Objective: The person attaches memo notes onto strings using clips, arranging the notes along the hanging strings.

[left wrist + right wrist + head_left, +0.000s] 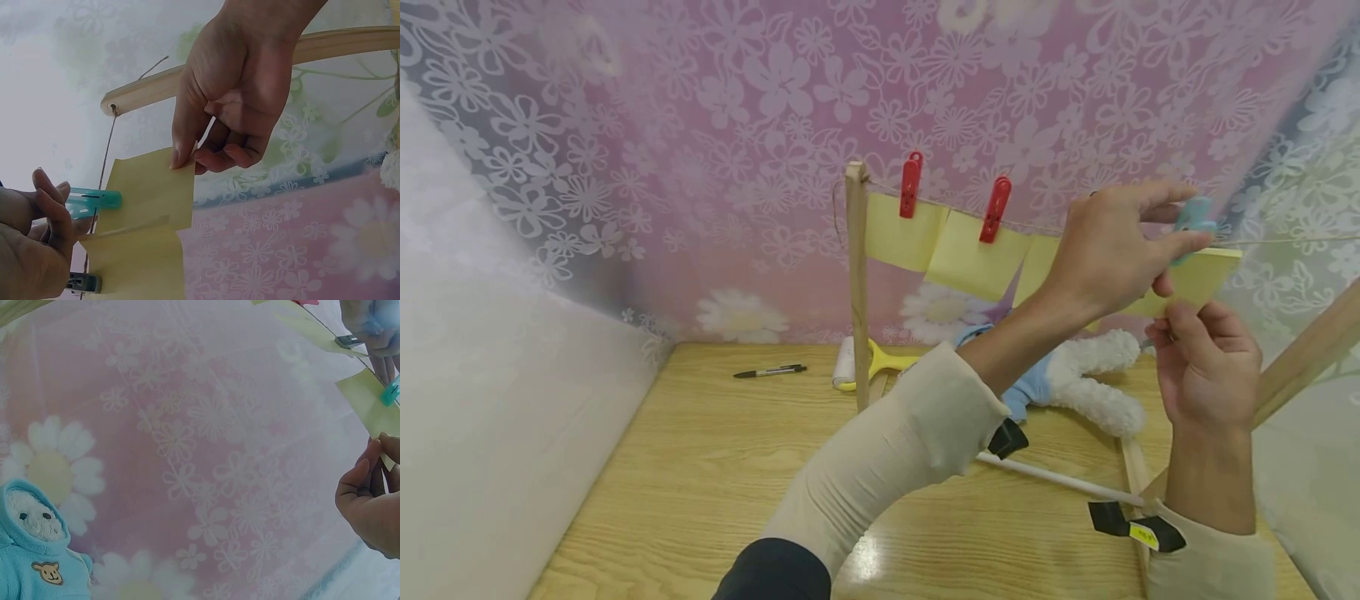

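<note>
With thumb and fingers my left hand (pixel 1108 250) pinches a teal clothespin (pixel 1195 218) at a thin string (pixel 1292 240). In the left wrist view, the clothespin's jaws overlap the top edge of a yellow paper note (pixel 144 181). My right hand (pixel 1210 367) pinches that note's lower edge between thumb and fingers. Beside it, another yellow note (pixel 137 265) hangs under a dark clip (pixel 86 282). Two red clothespins (pixel 911 185) hold more notes (pixel 906 233) farther left on the string. In the head view, my left hand hides part of the row.
The string runs from a left wooden post (pixel 856 283) to a right wooden post (pixel 1311 354). Behind the row lies a white plush toy (pixel 1093 383) in a blue hoodie. A yellow-handled lint roller (pixel 845 364) and a pen (pixel 770 372) lie on the wooden table (pixel 700 483).
</note>
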Demonstrator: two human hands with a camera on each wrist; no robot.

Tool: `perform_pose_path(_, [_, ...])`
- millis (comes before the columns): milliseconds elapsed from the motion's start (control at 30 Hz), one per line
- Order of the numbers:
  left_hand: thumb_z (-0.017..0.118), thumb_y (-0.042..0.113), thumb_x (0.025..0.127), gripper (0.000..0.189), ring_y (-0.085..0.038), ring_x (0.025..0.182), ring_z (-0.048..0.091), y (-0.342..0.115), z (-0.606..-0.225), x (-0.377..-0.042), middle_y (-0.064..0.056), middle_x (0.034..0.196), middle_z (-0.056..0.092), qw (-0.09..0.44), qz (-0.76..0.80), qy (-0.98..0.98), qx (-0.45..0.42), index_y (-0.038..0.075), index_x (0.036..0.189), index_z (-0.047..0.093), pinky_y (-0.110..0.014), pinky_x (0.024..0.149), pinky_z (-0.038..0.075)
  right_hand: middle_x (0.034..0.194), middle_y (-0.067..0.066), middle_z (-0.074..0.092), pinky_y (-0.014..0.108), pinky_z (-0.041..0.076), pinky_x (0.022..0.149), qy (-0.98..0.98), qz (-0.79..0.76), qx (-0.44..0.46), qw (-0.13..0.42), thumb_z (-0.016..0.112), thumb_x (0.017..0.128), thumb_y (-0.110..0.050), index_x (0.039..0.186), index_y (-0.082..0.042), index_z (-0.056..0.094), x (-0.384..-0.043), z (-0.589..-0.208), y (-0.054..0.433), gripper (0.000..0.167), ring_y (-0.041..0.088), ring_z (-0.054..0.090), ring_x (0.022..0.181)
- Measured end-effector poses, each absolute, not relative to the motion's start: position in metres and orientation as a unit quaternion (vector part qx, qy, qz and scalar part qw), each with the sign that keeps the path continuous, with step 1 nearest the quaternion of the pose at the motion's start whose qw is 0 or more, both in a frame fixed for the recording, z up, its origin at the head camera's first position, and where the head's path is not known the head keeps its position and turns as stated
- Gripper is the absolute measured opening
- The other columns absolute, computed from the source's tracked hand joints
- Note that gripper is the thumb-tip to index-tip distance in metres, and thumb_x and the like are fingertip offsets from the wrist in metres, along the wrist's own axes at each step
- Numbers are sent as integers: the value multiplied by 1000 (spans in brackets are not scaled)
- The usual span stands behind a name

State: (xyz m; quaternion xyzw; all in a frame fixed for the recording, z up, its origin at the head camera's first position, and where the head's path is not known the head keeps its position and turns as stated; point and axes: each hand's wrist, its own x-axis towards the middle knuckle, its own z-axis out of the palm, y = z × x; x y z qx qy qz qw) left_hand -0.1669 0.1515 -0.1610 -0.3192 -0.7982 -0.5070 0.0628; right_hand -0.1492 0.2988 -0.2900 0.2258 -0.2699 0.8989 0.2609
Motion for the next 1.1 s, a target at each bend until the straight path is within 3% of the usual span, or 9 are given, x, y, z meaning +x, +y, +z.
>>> perform_pose_path(233, [68, 32, 88, 48, 13, 54, 56, 151, -161, -168, 16, 117, 66, 89, -448, -826, -330, 28, 133, 54, -6, 105, 19, 86, 27, 66, 34, 55, 68, -277, 902, 225, 244, 42, 88, 22, 102, 24, 58, -146, -296, 302, 21, 31, 64, 70])
perform_pose_path(267, [67, 32, 88, 48, 13, 53, 56, 151, -161, -168, 17, 118, 65, 91, -445, -827, -330, 28, 134, 54, -4, 102, 22, 86, 27, 66, 34, 55, 68, -279, 902, 224, 242, 42, 88, 22, 102, 24, 58, -146, -296, 303, 21, 31, 65, 71])
perform_pose_path(400, [66, 32, 89, 51, 7, 46, 55, 152, -162, -167, 15, 83, 72, 92, -434, -832, -333, 29, 138, 49, -1, 79, 31, 90, 27, 67, 33, 55, 71, -285, 904, 223, 227, 42, 89, 21, 104, 23, 58, -147, -297, 305, 22, 31, 65, 73])
perform_pose_path(500, [65, 33, 90, 54, 5, 44, 54, 153, -161, -167, 14, 52, 61, 95, -424, -835, -337, 30, 140, 46, -3, 69, 30, 92, 26, 66, 34, 56, 73, -287, 904, 235, 212, 42, 90, 20, 103, 21, 59, -149, -296, 306, 22, 32, 66, 76])
perform_pose_path(567, [65, 34, 89, 56, 4, 42, 48, 152, -162, -166, 13, 51, 57, 100, -419, -834, -344, 30, 141, 44, -4, 64, 30, 91, 26, 67, 35, 56, 74, -286, 903, 248, 204, 41, 91, 19, 102, 21, 59, -150, -296, 305, 22, 32, 66, 77])
perform_pose_path(700, [63, 35, 91, 57, -3, 40, 32, 149, -162, -165, 11, 91, 70, 127, -402, -826, -375, 25, 143, 42, -9, 53, 31, 88, 26, 67, 35, 55, 74, -286, 900, 268, 193, 40, 92, 18, 100, 21, 59, -152, -297, 305, 21, 33, 66, 79])
perform_pose_path(833, [58, 32, 94, 55, -5, 42, 28, 141, -162, -161, 9, 138, 54, 162, -394, -804, -414, 20, 144, 40, -12, 47, 30, 87, 24, 66, 34, 51, 74, -308, 889, 278, 194, 39, 93, 16, 100, 20, 58, -154, -297, 306, 21, 32, 63, 80])
perform_pose_path(967, [56, 28, 96, 51, -2, 51, 36, 126, -168, -153, 3, 146, 46, 225, -359, -781, -459, 14, 143, 42, -10, 51, 30, 82, 20, 64, 32, 44, 71, -331, 877, 289, 195, 40, 94, 15, 97, 19, 58, -156, -298, 308, 19, 27, 54, 74])
perform_pose_path(1100, [58, 24, 95, 43, 2, 61, 47, 104, -189, -143, -4, 139, 54, 299, -320, -739, -512, 7, 134, 53, -5, 58, 31, 85, 22, 66, 30, 48, 75, -333, 872, 313, 177, 39, 93, 16, 98, 20, 57, -157, -301, 311, 20, 27, 57, 78])
